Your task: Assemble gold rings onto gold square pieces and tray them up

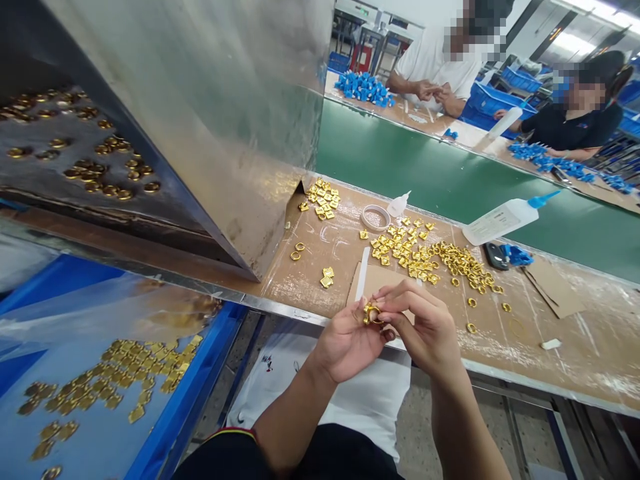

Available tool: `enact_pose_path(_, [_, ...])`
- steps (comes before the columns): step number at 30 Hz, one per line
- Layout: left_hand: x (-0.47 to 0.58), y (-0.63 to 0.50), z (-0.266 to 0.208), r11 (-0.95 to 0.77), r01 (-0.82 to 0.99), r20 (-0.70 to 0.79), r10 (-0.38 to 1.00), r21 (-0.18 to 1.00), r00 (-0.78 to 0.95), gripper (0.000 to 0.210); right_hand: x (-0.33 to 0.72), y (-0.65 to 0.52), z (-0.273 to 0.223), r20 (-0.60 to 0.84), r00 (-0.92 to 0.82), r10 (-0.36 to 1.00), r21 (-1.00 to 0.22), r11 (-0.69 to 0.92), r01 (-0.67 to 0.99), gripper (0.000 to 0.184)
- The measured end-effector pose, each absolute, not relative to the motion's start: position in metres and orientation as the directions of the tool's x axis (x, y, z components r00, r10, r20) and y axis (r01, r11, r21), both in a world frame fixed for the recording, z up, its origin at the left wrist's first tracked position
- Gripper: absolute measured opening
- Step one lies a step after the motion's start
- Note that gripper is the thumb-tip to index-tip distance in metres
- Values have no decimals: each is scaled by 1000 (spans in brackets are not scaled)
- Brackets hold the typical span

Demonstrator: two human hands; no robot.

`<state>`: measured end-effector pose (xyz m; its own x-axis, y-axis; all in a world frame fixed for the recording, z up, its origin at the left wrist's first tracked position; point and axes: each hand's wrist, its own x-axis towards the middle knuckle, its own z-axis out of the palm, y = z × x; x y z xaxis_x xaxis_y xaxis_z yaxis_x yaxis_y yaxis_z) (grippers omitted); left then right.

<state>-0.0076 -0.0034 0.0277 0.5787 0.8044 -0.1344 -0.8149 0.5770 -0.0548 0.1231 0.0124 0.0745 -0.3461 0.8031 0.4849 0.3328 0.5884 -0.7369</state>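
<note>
Over the front edge of the brown-covered bench (pixel 500 360), my two hands meet around a small gold ring-shaped part (pixel 373 313). My left hand (pixel 345 343) is palm up and pinches the part between thumb and fingertips. From the other side, my right hand (pixel 425 323) grips the same part with thumb and forefinger. Just beyond my hands are a piece of cardboard (pixel 385 279), a heap of square gold pieces (pixel 400 243) and a pile of gold rings (pixel 465 267). Two square gold pieces (pixel 327 277) and two rings (pixel 297 251) lie to the left.
A large metal housing (pixel 240 133) fills the left, with gold rings inside. Below it sits a blue tray (pixel 165 407) of gold pieces. A glue bottle (pixel 505 220), tape roll (pixel 375 218) and small dropper bottle (pixel 399 204) lie before a green belt (pixel 400 153). Two co-workers sit beyond.
</note>
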Motion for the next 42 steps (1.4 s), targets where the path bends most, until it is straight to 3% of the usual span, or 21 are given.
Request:
enact_pose_path(18, [-8, -3, 31, 576, -817, -192, 800, -24, 569, 18, 123, 15, 76, 459, -329, 826, -763, 556, 331, 14])
enact_pose_path(30, [-9, -2, 36, 553, -832, -255, 799, -47, 545, 11, 121, 9, 46, 470, -161, 868, -861, 491, 133, 6])
enact_pose_path(36, [-9, -4, 38, 544, -832, -335, 767, -111, 547, 17, 116, -8, 36, 524, -56, 850, -828, 524, 200, 9])
enact_pose_path(42, [-7, -6, 40, 557, -829, -359, 764, -51, 535, 19, 115, -13, 39, 534, -35, 845, -818, 527, 231, 6])
